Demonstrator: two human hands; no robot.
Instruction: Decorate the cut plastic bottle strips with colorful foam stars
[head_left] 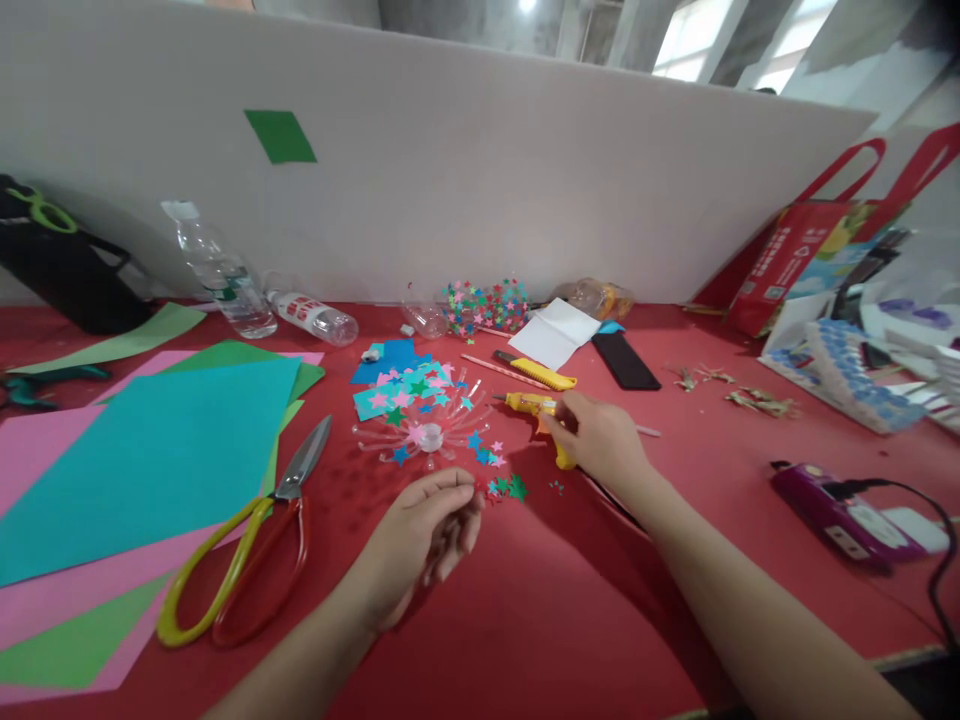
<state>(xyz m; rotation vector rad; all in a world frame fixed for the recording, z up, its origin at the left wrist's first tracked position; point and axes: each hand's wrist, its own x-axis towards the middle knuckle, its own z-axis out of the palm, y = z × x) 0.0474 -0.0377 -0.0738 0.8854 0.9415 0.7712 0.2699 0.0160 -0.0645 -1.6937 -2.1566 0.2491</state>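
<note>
My right hand [600, 435] is closed round the yellow glue gun [529, 403], whose nozzle points left. Nearer the middle, my left hand [427, 530] is curled with thumb and fingertips pressed together; what they pinch, if anything, is too small to tell. Just beyond it lies a clear plastic piece [430, 437] cut into spreading strips, with star cutouts on and around it. Green stars [516, 487] and smaller ones lie right of my left fingertips. Behind the strips, more stars rest on light-blue paper [371, 403].
Large scissors [289, 490] lie beside coloured sheets [165, 440] at left. Bottles [232, 290] and a star-covered clear piece [487, 305] are near the white partition [450, 180]. A yellow cutter [544, 375], black phone-like object [626, 360] and purple power strip [847, 515] are further right.
</note>
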